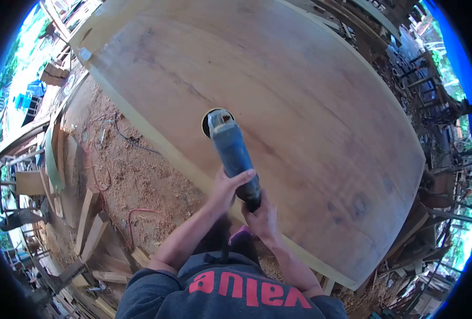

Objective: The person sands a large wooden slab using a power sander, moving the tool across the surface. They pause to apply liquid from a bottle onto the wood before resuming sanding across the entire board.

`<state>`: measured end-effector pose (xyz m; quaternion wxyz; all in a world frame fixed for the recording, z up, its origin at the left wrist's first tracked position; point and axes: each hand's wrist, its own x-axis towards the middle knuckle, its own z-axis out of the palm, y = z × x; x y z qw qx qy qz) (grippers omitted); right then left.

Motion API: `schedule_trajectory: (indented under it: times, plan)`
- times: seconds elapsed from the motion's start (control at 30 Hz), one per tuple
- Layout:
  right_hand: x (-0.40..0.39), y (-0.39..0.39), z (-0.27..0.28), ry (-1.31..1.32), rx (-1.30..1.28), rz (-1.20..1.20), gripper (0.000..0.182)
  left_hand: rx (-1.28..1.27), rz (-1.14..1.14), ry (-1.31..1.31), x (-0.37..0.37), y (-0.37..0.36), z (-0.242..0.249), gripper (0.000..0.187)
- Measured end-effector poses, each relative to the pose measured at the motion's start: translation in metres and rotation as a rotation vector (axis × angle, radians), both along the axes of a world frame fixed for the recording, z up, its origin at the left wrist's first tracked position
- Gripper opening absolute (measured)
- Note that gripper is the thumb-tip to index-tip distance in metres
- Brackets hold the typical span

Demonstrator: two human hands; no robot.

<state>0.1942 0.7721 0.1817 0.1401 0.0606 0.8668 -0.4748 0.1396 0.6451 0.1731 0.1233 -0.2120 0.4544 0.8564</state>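
Nearest to the head camera, a person's dark shirt is filling the lower edge. Beyond it, I am seeing a blue power tool lying over the large wooden slab, and its round disc is seemingly resting flat there. The left hand is wrapping around the tool's body, thumb lying on top; the right hand is gripping the dark rear end, its fingers partly hiding. In my judgement, the tool is probably weighing rather much, and its stiff, smooth casing could be getting slippery with dust. The body and rear end are offering the safest holds; the disc is offering none.
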Motion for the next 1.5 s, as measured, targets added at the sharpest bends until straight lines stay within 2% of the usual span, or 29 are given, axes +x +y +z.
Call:
schedule_trajectory:
  times: [0.17, 0.37, 0.5, 0.7, 0.77, 0.97, 1.13, 1.2, 1.5]
  plan:
    - [-0.057, -0.017, 0.008, 0.028, -0.064, -0.142, 0.033, -0.002, -0.117, 0.059, -0.071, -0.001, 0.006, 0.035]
    - [-0.034, 0.042, 0.004, 0.039, 0.022, -0.396, 0.036, 0.05, -0.359, 0.047, -0.077, 0.081, 0.0, 0.036]
    - [0.025, 0.108, 0.011, 0.057, 0.094, -0.579, 0.036, 0.112, -0.495, 0.043, -0.03, 0.17, 0.003, 0.041]
    - [0.152, 0.207, 0.007, 0.049, 0.145, -0.867, 0.036, 0.177, -0.767, 0.022, 0.081, 0.302, 0.001, 0.043]
    - [0.193, 0.235, 0.003, 0.033, 0.133, -0.975, 0.035, 0.218, -0.95, 0.019, 0.116, 0.343, -0.002, 0.044]
    - [0.251, 0.281, 0.014, -0.013, 0.056, -1.19, 0.032, 0.227, -1.051, 0.007, 0.183, 0.417, -0.004, 0.047]
    - [0.242, 0.263, 0.016, -0.046, -0.027, -1.142, 0.031, 0.22, -0.997, 0.014, 0.174, 0.39, -0.008, 0.045]
    - [0.228, 0.245, 0.008, 0.008, 0.061, -1.015, 0.032, 0.198, -0.924, 0.012, 0.156, 0.361, -0.009, 0.044]
    - [0.128, 0.098, 0.01, 0.018, -0.004, -0.619, 0.033, 0.071, -0.529, -0.024, 0.073, 0.161, 0.005, 0.043]
